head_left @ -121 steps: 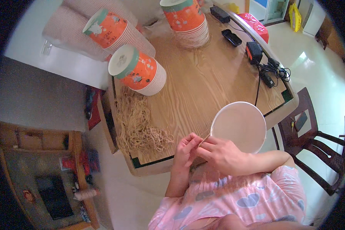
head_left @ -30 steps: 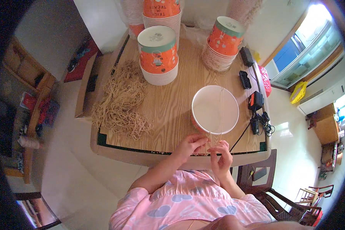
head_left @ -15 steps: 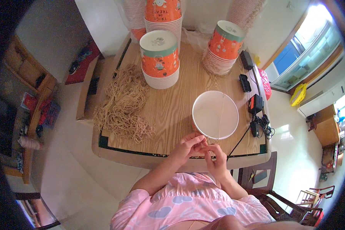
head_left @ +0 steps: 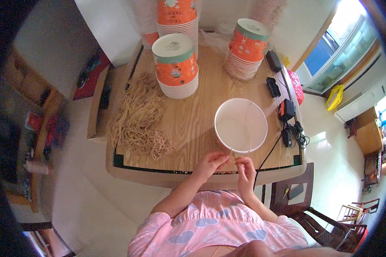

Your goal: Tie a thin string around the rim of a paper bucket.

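Observation:
A white-lined paper bucket (head_left: 227,124) stands near the front edge of the wooden table, its open top facing me. A thin beige cord (head_left: 231,150) shows at the near rim, and another strand runs across the bucket's opening. Just in front of that rim, my left hand (head_left: 212,163) is closed in a pinch on the cord. Close to its right, with a small gap between them, my right hand (head_left: 245,171) also pinches the cord with thumb and fingers. The cord's ends are too fine to make out between the fingertips.
A tangled heap of beige cords (head_left: 139,115) covers the table's left side. Upside-down orange and green bucket stacks stand behind at left (head_left: 176,70) and right (head_left: 246,47). Black adapters and cables (head_left: 287,110) line the right edge. A dark wooden chair (head_left: 296,192) stands right.
My hands were together at the near rim and have drawn a little apart, the right one to the right. The bucket has stayed about where it was; the view has shifted slightly.

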Demonstrator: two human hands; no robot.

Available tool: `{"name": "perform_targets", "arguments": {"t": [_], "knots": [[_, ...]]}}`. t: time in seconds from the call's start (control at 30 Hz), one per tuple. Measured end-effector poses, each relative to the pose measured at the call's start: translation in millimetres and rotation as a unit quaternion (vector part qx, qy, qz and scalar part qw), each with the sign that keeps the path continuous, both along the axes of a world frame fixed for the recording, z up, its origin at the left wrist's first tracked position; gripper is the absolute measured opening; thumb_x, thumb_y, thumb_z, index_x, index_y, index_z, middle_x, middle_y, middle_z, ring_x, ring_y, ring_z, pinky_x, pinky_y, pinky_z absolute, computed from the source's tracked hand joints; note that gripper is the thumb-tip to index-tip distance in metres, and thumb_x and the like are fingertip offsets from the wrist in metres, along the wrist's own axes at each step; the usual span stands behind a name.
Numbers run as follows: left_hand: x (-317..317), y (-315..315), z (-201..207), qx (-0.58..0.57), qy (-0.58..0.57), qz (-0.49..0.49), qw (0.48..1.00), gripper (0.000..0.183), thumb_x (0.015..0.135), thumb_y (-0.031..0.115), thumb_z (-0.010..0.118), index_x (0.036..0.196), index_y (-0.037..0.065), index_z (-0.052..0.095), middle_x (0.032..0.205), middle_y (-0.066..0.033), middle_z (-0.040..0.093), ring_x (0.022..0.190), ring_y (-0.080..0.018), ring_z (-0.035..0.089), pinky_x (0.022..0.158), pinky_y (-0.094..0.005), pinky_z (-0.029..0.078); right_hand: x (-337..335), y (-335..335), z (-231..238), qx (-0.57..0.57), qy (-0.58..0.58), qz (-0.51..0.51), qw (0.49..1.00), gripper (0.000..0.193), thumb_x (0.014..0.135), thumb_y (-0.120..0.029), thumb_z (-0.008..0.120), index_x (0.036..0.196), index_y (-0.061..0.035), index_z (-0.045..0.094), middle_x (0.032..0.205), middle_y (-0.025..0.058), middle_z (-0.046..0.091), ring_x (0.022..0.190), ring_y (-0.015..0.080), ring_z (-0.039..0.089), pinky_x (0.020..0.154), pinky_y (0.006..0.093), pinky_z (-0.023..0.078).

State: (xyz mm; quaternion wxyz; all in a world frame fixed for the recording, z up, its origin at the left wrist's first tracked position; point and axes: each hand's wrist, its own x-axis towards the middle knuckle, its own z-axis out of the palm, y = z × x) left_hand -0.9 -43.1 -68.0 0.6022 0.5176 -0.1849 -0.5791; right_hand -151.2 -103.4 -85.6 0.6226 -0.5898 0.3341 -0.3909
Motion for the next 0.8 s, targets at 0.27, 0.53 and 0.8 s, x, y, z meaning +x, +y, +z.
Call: {"name": "perform_targets", "arguments": {"t": [0.27, 0.53, 0.8], "knots": [[1, 3, -15, -0.03, -0.313, 0.004, 0.949, 0.018, 0.085, 0.018, 0.064, 0.087, 0.001, 0.066, 0.076, -0.0017, 0.065, 0.068, -0.0063, 0.056, 0.059, -0.0234, 0.046, 24, -5, -6, 0.108, -0.044, 0.052, 0.992, 0.01, 0.088, -0.007, 0.059, 0.096, -0.0011, 0.059, 0.092, -0.0002, 0.059, 0.083, 0.0071, 0.053, 0.073, 0.0201, 0.041], [3, 2, 5, -0.099, -0.292, 0.126, 0.943, 0.011, 0.082, 0.011, 0.066, 0.09, 0.004, 0.065, 0.077, -0.0039, 0.061, 0.067, -0.0093, 0.055, 0.059, -0.0247, 0.044, 25, -7, 0, 0.097, -0.046, 0.042, 0.993, 0.008, 0.087, -0.005, 0.061, 0.092, -0.0008, 0.059, 0.089, 0.0008, 0.061, 0.082, 0.0085, 0.056, 0.075, 0.0222, 0.044], [35, -36, 94, -0.19, -0.702, 0.091, 0.68, 0.015, 0.072, 0.008, 0.066, 0.087, 0.008, 0.065, 0.083, -0.0062, 0.059, 0.084, -0.026, 0.056, 0.08, -0.0393, 0.042, 23, -13, 0, 0.089, -0.038, 0.053, 0.994, 0.009, 0.088, -0.005, 0.059, 0.094, 0.0006, 0.058, 0.093, 0.0067, 0.064, 0.086, 0.0135, 0.06, 0.08, 0.0262, 0.047]]}}
